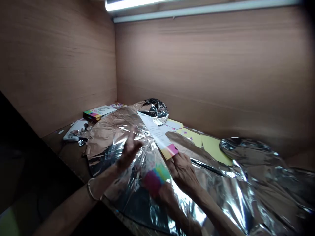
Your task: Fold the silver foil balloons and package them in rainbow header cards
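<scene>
Left hand [129,149] blurred, fingers parted, grip empty, over crumpled silver foil [105,129]. Right hand [183,168]: grip closed on printed white card [157,134] by its pink-yellow end.

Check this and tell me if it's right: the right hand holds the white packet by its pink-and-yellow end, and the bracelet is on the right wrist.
One slip: the head view shows the bracelet on the left wrist. The right hand does hold the white packet by that end.

the left hand [128,150] is blurred, its fingers [132,135] smeared.
</scene>
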Available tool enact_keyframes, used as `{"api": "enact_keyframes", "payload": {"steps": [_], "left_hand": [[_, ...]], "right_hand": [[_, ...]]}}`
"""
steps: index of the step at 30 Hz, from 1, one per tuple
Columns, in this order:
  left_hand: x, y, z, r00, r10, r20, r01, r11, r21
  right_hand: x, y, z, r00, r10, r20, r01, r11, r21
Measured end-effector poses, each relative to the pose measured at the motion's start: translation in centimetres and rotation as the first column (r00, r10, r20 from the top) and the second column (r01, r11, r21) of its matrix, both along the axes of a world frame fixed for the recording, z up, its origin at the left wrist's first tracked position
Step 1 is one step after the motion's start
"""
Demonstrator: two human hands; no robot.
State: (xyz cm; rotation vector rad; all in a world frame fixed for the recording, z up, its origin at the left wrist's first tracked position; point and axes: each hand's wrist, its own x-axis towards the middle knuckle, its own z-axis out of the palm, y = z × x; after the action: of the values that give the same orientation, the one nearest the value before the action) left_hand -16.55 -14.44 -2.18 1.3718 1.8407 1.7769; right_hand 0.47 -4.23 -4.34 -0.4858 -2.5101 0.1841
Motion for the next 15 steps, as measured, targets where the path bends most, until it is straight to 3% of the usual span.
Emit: {"api": "enact_keyframes", "payload": {"steps": [1,2,4,6,9,15], "left_hand": [[1.7,1.0,-0.4,0.962,-0.203,0.183,0.188,0.977,0.095],[3.4,2.0,-0.8,0.866,-0.377,0.329,0.327,0.924,0.199],[6.4,3.8,-1.4,0.677,-0.523,0.518,0.396,0.852,0.343],[8.3,5.2,-1.8,0.570,-0.484,0.664,0.305,0.875,0.376],[9.1,6.2,-2.5,0.459,-0.335,0.823,0.176,0.942,0.285],[7.2,6.2,-4.5,0.463,-0.171,0.870,0.082,0.985,0.150]], "right_hand": [[-0.2,0.3,0.4,0.998,-0.058,0.030,0.057,0.998,0.035],[-0.4,0.5,0.8,0.991,-0.115,0.067,0.110,0.991,0.079],[-0.7,1.0,1.1,0.968,-0.216,0.125,0.194,0.966,0.169],[-0.9,1.7,0.9,0.955,-0.259,0.146,0.221,0.947,0.235],[-0.8,3.0,-0.3,0.960,-0.253,0.123,0.211,0.937,0.280],[-0.2,3.9,-2.3,0.977,-0.215,0.012,0.197,0.916,0.350]]}}
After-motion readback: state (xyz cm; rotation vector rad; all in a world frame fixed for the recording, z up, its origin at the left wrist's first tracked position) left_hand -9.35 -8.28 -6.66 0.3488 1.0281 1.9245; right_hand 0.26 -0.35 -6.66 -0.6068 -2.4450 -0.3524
